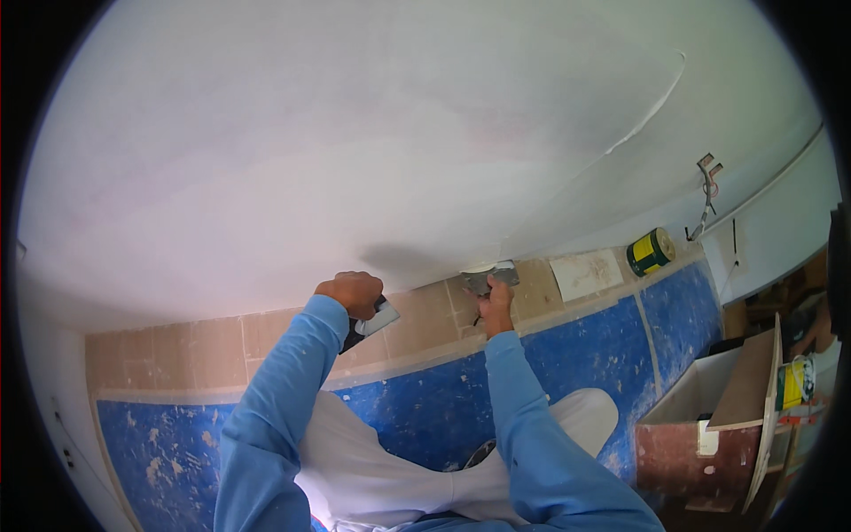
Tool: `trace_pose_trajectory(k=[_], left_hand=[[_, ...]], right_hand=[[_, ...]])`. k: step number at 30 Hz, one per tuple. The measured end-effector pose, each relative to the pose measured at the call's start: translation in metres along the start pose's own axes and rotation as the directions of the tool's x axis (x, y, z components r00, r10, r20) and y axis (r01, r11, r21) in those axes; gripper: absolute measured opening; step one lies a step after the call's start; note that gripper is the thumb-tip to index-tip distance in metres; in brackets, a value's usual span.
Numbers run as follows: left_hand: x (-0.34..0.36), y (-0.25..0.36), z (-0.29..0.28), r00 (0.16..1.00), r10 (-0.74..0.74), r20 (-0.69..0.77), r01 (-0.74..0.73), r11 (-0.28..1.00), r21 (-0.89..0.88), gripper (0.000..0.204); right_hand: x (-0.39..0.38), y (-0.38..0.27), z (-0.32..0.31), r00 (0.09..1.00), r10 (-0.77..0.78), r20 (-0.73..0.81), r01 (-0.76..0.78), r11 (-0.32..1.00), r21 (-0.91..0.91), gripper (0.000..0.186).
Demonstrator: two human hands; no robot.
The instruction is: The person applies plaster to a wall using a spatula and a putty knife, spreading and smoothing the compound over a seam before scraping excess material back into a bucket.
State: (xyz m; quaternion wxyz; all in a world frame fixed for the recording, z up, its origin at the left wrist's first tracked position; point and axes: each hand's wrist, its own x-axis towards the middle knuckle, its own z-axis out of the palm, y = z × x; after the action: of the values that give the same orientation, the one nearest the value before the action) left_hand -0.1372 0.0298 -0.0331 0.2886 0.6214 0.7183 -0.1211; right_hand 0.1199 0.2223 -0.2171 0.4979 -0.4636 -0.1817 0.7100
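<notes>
My left hand [352, 294] is closed near the base of the white wall [310, 168]. It grips a flat trowel-like tool [381, 317] with a pale grey face and a dark edge; its handle is hidden by the fingers. To its right, my right hand [499, 306] holds a wide putty knife [479, 282] low by the wall. White filler [481, 268] lies along the upper edge of that blade. A raised ridge of wet filler [651, 113] runs slanting up the wall at the right.
Blue sheeting [417, 417] spattered with filler covers the floor beside a tiled strip [213, 353]. A green and yellow tub [651, 252] stands right by the wall, under loose wires [708, 191]. A reddish-brown cabinet [683, 457] with boards [749, 381] stands lower right, near another person's arm [820, 328].
</notes>
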Motion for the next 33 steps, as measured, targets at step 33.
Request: trace_pose_trajectory(k=[33], left_hand=[[-0.019, 0.031, -0.010, 0.996, 0.044, -0.073, -0.044, 0.999, 0.004, 0.035]], right_hand=[[-0.173, -0.382, 0.204, 0.613, -0.728, 0.307, 0.780, 0.620, -0.086, 0.041]])
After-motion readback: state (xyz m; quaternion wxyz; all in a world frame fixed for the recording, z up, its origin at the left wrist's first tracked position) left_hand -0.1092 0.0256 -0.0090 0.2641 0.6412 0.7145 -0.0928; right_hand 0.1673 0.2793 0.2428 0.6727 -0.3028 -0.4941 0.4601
